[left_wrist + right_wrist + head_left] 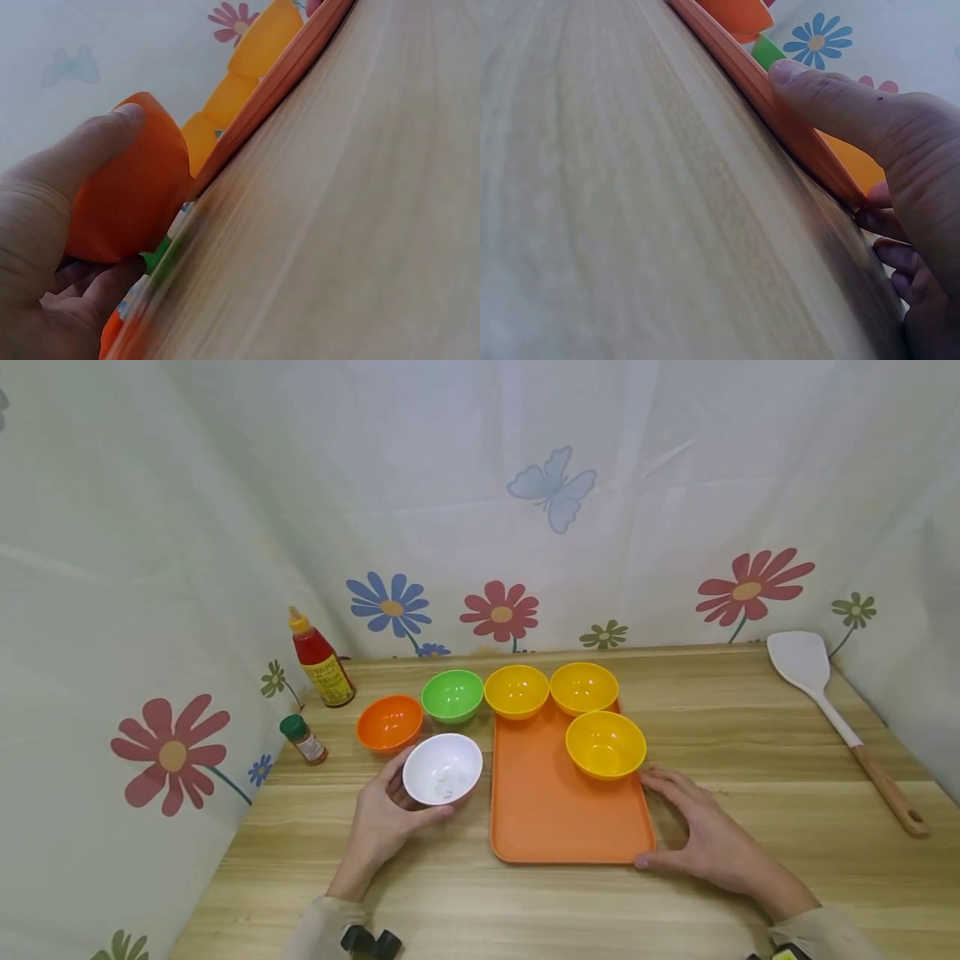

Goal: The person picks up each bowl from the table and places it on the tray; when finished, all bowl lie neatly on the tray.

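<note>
Bowl (442, 768), white inside and orange outside, sits between the thumb and curled fingers of the left hand (384, 821), just left of an orange tray (555, 818); whether its base clears the table (570, 910) is hard to judge. The right hand (708, 839) spreads wide at the tray's near right corner, thumb at the near edge and fingers at the right side. Three yellow bowls (606, 747) stand on the tray, two at the far end, one nearer. Beyond the held bowl sit an orange bowl (390, 724) and a green bowl (452, 696), with a sauce bottle (322, 662) and a green-capped jar (306, 741) farther left. A white spatula (835, 714) lies well apart at right.
</note>
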Demonstrator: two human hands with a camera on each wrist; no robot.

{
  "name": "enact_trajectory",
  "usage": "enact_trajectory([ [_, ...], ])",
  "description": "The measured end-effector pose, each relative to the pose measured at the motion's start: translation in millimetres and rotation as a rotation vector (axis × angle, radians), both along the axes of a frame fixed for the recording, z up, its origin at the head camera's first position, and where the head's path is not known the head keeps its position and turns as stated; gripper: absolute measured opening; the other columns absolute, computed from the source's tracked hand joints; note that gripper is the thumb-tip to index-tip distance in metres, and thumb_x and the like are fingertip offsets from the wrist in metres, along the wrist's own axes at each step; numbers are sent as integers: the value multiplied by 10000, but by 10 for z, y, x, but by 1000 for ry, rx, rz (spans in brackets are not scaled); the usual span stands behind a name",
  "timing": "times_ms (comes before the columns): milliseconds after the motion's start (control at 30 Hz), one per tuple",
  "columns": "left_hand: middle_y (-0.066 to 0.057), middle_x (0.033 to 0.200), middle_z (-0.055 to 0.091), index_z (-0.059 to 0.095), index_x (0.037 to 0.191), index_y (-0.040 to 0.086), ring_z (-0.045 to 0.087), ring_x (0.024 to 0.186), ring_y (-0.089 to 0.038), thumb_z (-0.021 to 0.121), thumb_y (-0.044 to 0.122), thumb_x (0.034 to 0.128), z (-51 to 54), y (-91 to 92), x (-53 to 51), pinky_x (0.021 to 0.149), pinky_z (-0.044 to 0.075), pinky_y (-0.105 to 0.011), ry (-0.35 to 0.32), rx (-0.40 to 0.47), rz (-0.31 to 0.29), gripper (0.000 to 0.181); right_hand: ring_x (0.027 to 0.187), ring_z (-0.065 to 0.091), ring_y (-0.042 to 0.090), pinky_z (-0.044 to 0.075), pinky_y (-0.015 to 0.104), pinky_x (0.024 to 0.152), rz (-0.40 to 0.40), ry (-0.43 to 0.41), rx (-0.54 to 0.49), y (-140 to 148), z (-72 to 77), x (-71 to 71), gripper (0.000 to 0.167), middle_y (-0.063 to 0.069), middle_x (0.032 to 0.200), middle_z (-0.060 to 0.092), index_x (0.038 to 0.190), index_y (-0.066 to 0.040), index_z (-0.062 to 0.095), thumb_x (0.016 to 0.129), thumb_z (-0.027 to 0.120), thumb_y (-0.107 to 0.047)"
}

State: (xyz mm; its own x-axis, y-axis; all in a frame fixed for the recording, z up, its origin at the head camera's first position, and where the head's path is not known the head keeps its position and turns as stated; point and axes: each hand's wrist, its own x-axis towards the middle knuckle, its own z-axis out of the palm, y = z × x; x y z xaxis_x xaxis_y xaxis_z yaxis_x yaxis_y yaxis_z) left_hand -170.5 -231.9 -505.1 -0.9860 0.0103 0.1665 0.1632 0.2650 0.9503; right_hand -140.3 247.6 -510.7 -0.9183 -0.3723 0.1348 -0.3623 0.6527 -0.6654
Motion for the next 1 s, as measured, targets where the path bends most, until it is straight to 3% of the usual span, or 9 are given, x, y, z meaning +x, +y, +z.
enact_trajectory([
  [267, -65, 1566, 633, 562, 1612, 127, 660, 1411, -296, 1100, 179, 691, 50, 94, 18, 1061, 603, -319, 2, -23, 33, 1068, 1519, 426, 532, 340, 862, 1144, -4, 0, 5, 13, 0, -10, 1115, 173, 1676, 475, 1626, -106, 526, 774, 954, -684],
  [467, -89, 1570, 633, 575, 1611, 138, 666, 1397, -325, 1099, 125, 679, 95, 169, 10, 1046, 614, -342, 21, 29, 20, 1068, 1527, 416, 544, 332, 869, 1149, 0, -11, 0, 7, 13, -10, 1101, 197, 1688, 461, 1628, -104, 523, 783, 962, -656],
  [767, -9, 1520, 658, 602, 1585, 183, 699, 1354, -278, 1111, 292, 681, 160, 384, -146, 1002, 637, -330, 29, -39, 32, 1044, 1536, 403, 547, 329, 872, 1158, -12, -35, 11, 12, 3, -14, 1130, 195, 1704, 443, 1639, -112, 514, 775, 943, -702],
  [1000, -51, 1506, 675, 623, 1563, 155, 695, 1368, -308, 1116, 221, 664, 169, 554, -261, 992, 643, -351, 56, -12, -36, 1028, 1531, 409, 555, 330, 870, 1157, -8, -23, 0, -1, -12, -8, 1122, 208, 1702, 446, 1633, -97, 521, 777, 954, -680],
])
